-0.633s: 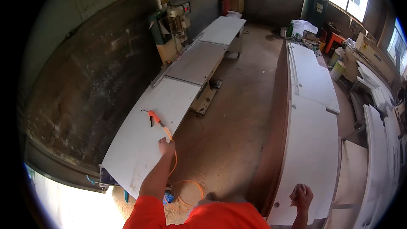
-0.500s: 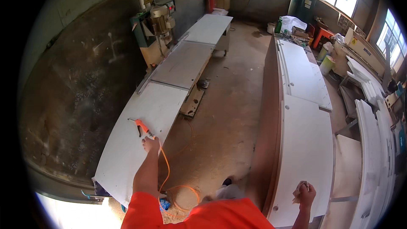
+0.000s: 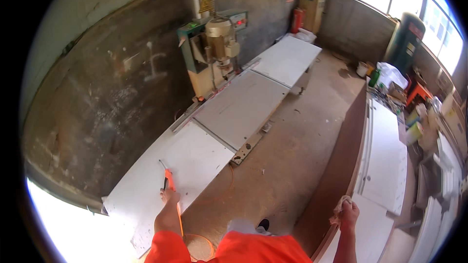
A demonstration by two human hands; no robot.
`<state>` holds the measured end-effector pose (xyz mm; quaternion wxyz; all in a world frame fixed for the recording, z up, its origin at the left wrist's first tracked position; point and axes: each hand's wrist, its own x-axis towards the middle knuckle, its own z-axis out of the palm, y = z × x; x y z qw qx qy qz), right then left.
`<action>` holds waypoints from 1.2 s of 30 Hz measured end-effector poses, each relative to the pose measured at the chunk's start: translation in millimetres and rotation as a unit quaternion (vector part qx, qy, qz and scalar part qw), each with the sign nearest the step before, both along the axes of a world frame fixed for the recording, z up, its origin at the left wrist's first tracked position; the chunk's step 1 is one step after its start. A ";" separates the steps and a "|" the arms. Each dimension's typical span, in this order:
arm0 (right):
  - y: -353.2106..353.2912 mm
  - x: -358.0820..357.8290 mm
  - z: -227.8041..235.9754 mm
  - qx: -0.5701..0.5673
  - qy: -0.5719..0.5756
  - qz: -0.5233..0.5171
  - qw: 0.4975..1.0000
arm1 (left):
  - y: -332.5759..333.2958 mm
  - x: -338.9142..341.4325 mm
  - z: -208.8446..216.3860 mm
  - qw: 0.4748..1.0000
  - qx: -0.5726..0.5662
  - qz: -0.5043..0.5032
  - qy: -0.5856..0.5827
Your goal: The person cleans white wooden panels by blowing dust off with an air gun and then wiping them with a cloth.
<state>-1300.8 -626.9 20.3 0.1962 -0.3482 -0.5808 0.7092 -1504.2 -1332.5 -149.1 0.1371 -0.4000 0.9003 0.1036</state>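
An orange air blow gun (image 3: 169, 179) with a black lever and a thin metal nozzle is over the white left-hand worktop (image 3: 185, 148), its nozzle turned away from me. My left hand (image 3: 169, 196) is closed around its rear end, and an orange air hose (image 3: 181, 223) runs down from there. On the other side, my right hand (image 3: 349, 213) clutches a crumpled pale rag (image 3: 340, 207) beside the stack of white panels (image 3: 385, 156). The rag hides part of the fingers.
A boring machine (image 3: 220, 41) with a motor stands behind the left worktop, against the wall. Bare floor (image 3: 287, 158) runs between worktop and panel stack. Farther back are a red fire extinguisher (image 3: 298, 19) and a dark green tank (image 3: 404, 44). My shoe (image 3: 264, 224) shows below.
My view has swung left. My left hand has gone from the hose connection to the gun's rear end, and the gun has turned to point farther ahead. The rag stays in my right hand.
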 end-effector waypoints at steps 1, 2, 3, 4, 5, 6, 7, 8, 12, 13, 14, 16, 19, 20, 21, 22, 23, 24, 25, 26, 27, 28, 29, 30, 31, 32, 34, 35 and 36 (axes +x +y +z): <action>2.6 -47.3 -5.8 0.001 -0.013 0.064 0.998 | -3.0 -0.2 0.5 1.000 -0.006 0.008 0.029; -6.8 -94.7 -8.8 0.012 -0.013 0.095 0.995 | 2.9 -2.0 1.4 0.999 -0.003 0.020 0.042; -19.1 -142.3 -16.3 0.023 0.002 0.133 0.991 | 12.1 -9.5 4.6 0.998 0.001 0.029 0.056; -39.1 -186.5 -15.1 0.030 -0.011 0.200 0.979 | 15.3 -15.2 8.2 0.997 0.001 0.041 0.069; -53.3 -225.3 -28.8 0.038 -0.025 0.268 0.962 | 15.9 -20.9 8.5 0.995 0.011 0.044 0.091; -82.9 -259.0 -24.8 0.027 -0.061 0.314 0.947 | 14.1 -17.5 8.3 0.992 0.018 0.053 0.109; -112.0 -291.7 -19.7 0.021 -0.098 0.363 0.927 | 15.9 -12.9 8.0 0.989 0.025 0.069 0.128; -132.0 -320.7 -27.1 0.022 -0.093 0.401 0.911 | 20.1 -16.8 9.1 0.986 0.028 0.091 0.137; -190.2 -405.6 -53.0 0.050 -0.054 0.559 0.826 | 68.2 -32.2 37.1 0.977 -0.002 0.140 0.159; -201.7 -417.8 -53.1 0.068 -0.052 0.593 0.800 | 79.8 -20.5 33.3 0.974 -0.002 0.170 0.152; -218.8 -427.8 -49.1 0.082 -0.046 0.629 0.772 | 91.9 -2.4 12.5 0.968 -0.011 0.215 0.127; -238.1 -449.7 -42.2 0.065 -0.065 0.674 0.733 | 135.8 28.6 5.0 0.918 0.068 0.331 0.206; -239.7 -509.1 -75.7 0.078 -0.070 0.742 0.662 | 218.5 84.4 5.3 0.750 0.028 0.519 0.410; -243.1 -525.2 -74.4 0.081 -0.090 0.762 0.636 | 242.1 91.6 13.8 0.614 0.061 0.599 0.511; -248.1 -540.2 -75.1 0.090 -0.113 0.786 0.601 | 274.4 106.4 17.1 0.454 0.074 0.654 0.601; -257.0 -554.8 -81.7 0.091 -0.114 0.811 0.567 | 313.2 123.1 21.6 0.345 0.005 0.689 0.637; -266.4 -568.9 -89.1 0.092 -0.108 0.840 0.524 | 354.1 135.6 27.6 0.240 -0.068 0.702 0.667; -274.0 -581.2 -96.1 0.090 -0.102 0.865 0.484 | 402.0 143.7 32.0 0.140 -0.137 0.698 0.688; -282.8 -589.2 -104.1 0.093 -0.097 0.891 0.434 | 465.6 152.4 18.0 0.046 -0.206 0.707 0.675; -287.8 -593.4 -108.9 0.098 -0.096 0.915 0.379 | 544.1 161.8 -4.2 -0.045 -0.270 0.706 0.653; -292.2 -598.2 -111.6 0.102 -0.092 0.933 0.331 | 618.5 156.0 -13.8 -0.129 -0.322 0.694 0.631; -302.7 -605.6 -110.1 0.103 -0.074 0.944 0.304 | 664.6 123.8 11.5 -0.181 -0.256 0.712 0.629; -311.4 -607.9 -107.4 0.098 -0.056 0.955 0.274 | 712.2 90.0 52.4 -0.231 -0.196 0.718 0.626; -314.8 -603.3 -107.1 0.090 -0.051 0.969 0.225 | 771.6 56.9 56.4 -0.272 -0.255 0.690 0.620; -317.4 -595.4 -105.5 0.076 -0.042 0.979 0.184 | 815.9 24.1 55.2 -0.308 -0.307 0.658 0.615; -322.4 -587.1 -105.0 0.062 -0.034 0.986 0.150 | 844.4 -3.1 56.5 -0.313 -0.302 0.661 0.611; -319.9 -558.6 -99.3 0.020 -0.040 0.994 0.097 | 888.6 -57.7 75.6 -0.316 -0.283 0.679 0.600; -313.6 -541.3 -97.6 0.000 -0.049 0.996 0.068 | 897.7 -81.9 91.9 -0.219 -0.209 0.714 0.632; -300.3 -514.7 -92.8 -0.020 -0.061 0.997 0.037 | 897.7 -100.5 111.5 -0.120 -0.133 0.738 0.651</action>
